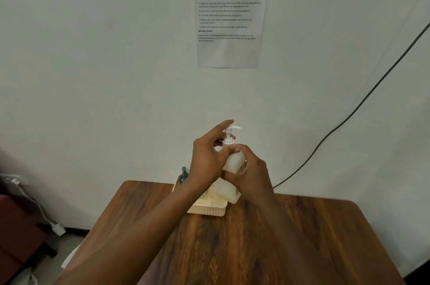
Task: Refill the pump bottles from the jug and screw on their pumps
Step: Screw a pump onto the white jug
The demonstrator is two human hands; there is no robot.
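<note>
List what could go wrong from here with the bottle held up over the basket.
The white translucent pump bottle is held in the air, the right hand round its body and the left hand at its white pump collar. A cross-threaded pump could leak. A slip might drop it onto the cream plastic basket below.
</note>
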